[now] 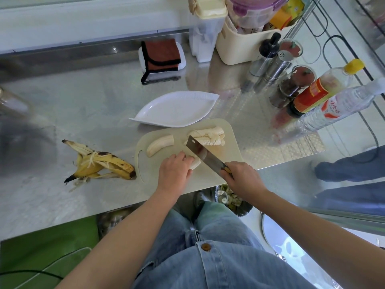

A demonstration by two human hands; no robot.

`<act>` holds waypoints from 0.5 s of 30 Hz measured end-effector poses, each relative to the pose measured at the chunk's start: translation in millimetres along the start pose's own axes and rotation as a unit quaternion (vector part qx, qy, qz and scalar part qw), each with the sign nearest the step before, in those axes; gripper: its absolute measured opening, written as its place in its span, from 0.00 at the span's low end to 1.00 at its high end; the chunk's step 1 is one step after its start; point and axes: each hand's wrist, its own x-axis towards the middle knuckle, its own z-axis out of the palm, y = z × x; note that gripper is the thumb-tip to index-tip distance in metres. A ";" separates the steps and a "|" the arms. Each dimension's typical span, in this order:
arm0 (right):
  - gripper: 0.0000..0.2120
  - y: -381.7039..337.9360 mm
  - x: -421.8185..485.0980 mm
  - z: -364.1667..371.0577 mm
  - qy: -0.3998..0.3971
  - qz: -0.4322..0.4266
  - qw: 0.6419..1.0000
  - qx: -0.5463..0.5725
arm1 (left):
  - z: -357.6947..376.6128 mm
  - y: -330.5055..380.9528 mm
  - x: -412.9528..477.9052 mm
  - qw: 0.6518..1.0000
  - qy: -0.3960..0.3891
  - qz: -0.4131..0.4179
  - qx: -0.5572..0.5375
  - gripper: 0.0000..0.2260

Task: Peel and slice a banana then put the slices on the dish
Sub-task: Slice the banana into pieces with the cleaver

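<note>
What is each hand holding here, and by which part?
Right hand grips the knife by its handle; left hand holds the banana piece, covering all but one end.

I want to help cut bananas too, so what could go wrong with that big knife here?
The left hand holds the banana piece right beside the knife, so a slip could nick its fingers. The slices are heaped near the cutting board's far edge and might tumble onto the table.
</note>
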 end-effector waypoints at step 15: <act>0.15 -0.1 -1.9 4.2 0.021 0.003 1.000 0.017 | 0.8 -0.6 -0.9 1.000 0.006 0.002 -0.016 0.15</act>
